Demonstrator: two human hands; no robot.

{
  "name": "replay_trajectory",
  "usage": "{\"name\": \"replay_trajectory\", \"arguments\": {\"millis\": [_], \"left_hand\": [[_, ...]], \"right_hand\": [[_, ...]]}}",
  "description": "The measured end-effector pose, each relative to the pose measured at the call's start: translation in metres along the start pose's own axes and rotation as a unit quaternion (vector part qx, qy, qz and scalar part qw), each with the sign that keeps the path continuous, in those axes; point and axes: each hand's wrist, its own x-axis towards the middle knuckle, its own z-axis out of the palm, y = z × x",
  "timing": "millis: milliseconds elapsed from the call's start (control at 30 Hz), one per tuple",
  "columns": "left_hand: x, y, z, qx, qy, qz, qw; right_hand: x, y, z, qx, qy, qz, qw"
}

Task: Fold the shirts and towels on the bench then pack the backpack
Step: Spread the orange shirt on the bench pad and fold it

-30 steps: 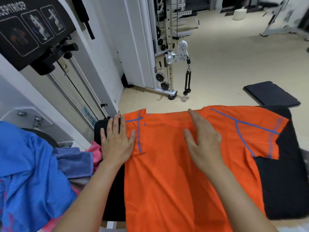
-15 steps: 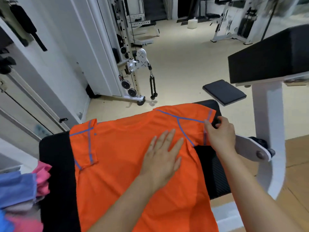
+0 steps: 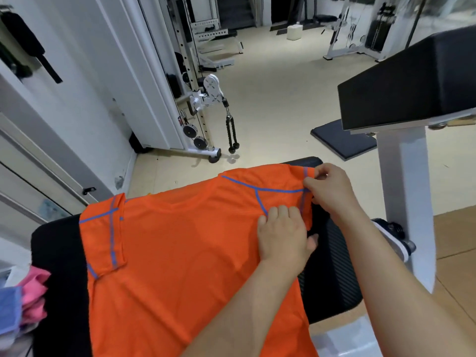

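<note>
An orange shirt [image 3: 185, 258] with blue seams lies spread on the black bench [image 3: 332, 274]. Its left sleeve is folded in over the body. My right hand [image 3: 332, 188] pinches the cuff of the right sleeve at the bench's far right and lifts it a little. Just below that sleeve, my left hand [image 3: 284, 237] grips the shirt's right side edge, its fingers curled over the cloth. No backpack is in view.
A pile of pink and blue cloth [image 3: 23, 300] lies at the left end of the bench. A raised black pad on a white post [image 3: 401, 176] stands close on the right. A cable machine [image 3: 206, 99] and a floor mat [image 3: 342, 140] lie beyond.
My view has swung to the right. My left hand slid right from flat on the shirt's middle to its right edge and curled. My right hand has taken the right sleeve's cuff and raised it.
</note>
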Motion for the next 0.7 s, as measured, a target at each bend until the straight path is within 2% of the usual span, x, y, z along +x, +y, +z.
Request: {"name": "replay_trajectory", "arguments": {"millis": [133,200,267,333,400,433,467,533,600,700], "left_hand": [[0.012,0.005,-0.002,-0.058,0.029,-0.049,0.997],[0.011,-0.006,0.000,-0.202,0.035,-0.087,0.975],[0.007,-0.020,-0.001,-0.391,0.026,-0.163,0.905],[0.001,-0.032,-0.003,-0.535,0.035,-0.254,0.805],[-0.006,-0.042,-0.002,-0.611,0.045,-0.329,0.719],[-0.009,-0.044,-0.002,-0.615,0.048,-0.348,0.705],[-0.011,-0.046,-0.002,-0.591,0.052,-0.352,0.724],[-0.017,-0.048,-0.001,-0.493,0.082,-0.321,0.804],[-0.022,-0.048,-0.002,-0.381,0.152,-0.261,0.874],[-0.024,-0.049,0.001,-0.215,0.216,-0.135,0.943]], "right_hand": [[0.003,-0.013,-0.003,-0.001,-0.042,-0.026,0.999],[0.005,-0.024,-0.005,-0.019,-0.073,-0.041,0.996],[0.006,-0.036,-0.002,-0.036,-0.096,-0.065,0.993],[0.006,-0.050,0.010,-0.036,-0.107,-0.093,0.989],[0.002,-0.063,0.030,-0.007,-0.149,-0.107,0.983],[-0.001,-0.066,0.040,-0.003,-0.174,-0.115,0.978],[-0.003,-0.065,0.048,-0.021,-0.183,-0.137,0.973],[-0.005,-0.057,0.058,-0.074,-0.136,-0.203,0.967],[-0.008,-0.043,0.060,-0.110,-0.083,-0.282,0.949],[-0.007,-0.020,0.066,-0.274,-0.072,-0.397,0.873]]}}
